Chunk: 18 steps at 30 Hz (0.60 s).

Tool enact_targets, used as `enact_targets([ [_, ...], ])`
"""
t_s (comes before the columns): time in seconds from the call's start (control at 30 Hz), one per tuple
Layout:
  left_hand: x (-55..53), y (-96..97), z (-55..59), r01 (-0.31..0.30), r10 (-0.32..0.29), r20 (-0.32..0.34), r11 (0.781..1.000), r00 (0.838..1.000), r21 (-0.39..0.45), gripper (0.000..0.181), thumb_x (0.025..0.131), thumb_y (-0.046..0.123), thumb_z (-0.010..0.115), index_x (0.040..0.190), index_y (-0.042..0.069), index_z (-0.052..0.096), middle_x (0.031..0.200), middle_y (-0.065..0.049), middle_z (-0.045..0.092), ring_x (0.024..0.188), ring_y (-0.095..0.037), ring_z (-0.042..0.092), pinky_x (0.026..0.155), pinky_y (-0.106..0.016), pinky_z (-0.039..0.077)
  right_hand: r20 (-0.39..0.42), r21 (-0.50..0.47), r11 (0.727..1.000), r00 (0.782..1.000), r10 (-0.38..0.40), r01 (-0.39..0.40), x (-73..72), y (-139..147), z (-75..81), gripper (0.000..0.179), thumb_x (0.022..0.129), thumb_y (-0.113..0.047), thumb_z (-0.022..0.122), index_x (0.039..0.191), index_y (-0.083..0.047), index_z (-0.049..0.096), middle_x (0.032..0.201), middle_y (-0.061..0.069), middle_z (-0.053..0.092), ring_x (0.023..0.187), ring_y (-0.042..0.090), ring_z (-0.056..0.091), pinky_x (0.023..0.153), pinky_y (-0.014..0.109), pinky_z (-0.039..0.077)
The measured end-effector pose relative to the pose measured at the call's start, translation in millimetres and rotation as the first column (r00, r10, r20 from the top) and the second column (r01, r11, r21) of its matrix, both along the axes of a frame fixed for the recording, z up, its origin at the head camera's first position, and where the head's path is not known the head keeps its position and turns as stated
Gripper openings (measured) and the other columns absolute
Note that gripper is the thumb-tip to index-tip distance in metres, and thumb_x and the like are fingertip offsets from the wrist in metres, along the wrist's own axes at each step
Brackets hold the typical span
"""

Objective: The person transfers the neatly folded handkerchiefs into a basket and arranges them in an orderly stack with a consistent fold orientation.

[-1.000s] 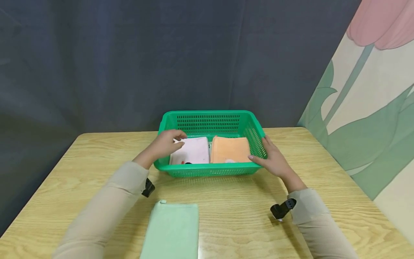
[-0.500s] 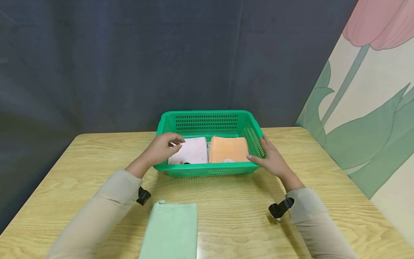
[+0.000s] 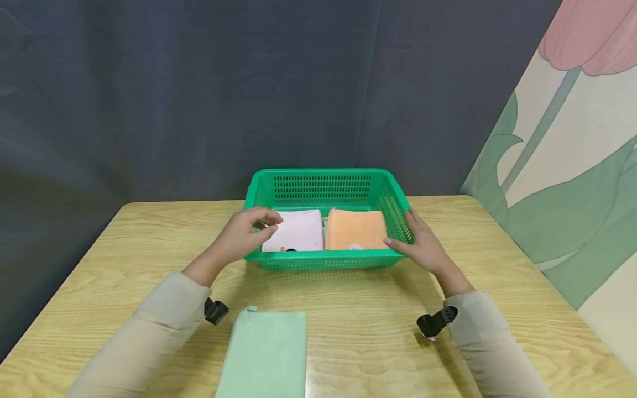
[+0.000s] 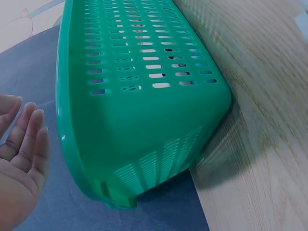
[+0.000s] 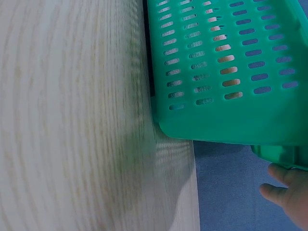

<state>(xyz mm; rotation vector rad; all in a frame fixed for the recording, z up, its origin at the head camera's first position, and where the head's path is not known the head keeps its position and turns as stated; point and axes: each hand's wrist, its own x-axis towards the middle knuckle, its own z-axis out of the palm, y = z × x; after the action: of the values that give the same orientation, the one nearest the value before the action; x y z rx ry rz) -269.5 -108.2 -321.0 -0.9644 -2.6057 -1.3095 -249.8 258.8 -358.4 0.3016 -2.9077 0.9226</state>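
Note:
A green plastic basket (image 3: 328,260) with slotted walls stands at the back of the table. Inside it lie a folded pale pink cloth (image 3: 298,229) on the left and a folded orange cloth (image 3: 356,229) on the right, side by side. My left hand (image 3: 246,235) hovers by the basket's left rim with relaxed, slightly bent fingers; the left wrist view shows a gap between fingertips and rim. My right hand (image 3: 422,243) holds the front right corner, thumb over the rim and fingers along the outer side.
A folded light green cloth (image 3: 266,354) with a small loop lies on the wooden table (image 3: 368,326) in front of the basket. Behind the table hangs a dark curtain (image 3: 308,83). A wall with a painted tulip (image 3: 572,38) borders the right side.
My left hand has drawn back slightly to the left and toward me, away from the pale pink cloth. The right hand stays at the basket's corner.

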Motion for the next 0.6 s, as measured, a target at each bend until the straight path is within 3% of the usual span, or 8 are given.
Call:
enact_targets([
  [0.6,20.3,-9.8,-2.9,-0.003,0.004,0.018,1.000,1.000,-0.031,0.016,0.085,0.011,0.054,0.099,0.009,0.061,0.097,-0.001,0.058,0.085,-0.015,0.053,0.073,-0.033,0.043,-0.012,-0.013,1.000,1.000,0.003,-0.004,2.0,0,1.2,0.089,0.081,-0.044,0.054,0.136,0.007,0.005,0.142,0.018,-0.003,0.126,0.038,0.002,0.094,0.058,0.011],
])
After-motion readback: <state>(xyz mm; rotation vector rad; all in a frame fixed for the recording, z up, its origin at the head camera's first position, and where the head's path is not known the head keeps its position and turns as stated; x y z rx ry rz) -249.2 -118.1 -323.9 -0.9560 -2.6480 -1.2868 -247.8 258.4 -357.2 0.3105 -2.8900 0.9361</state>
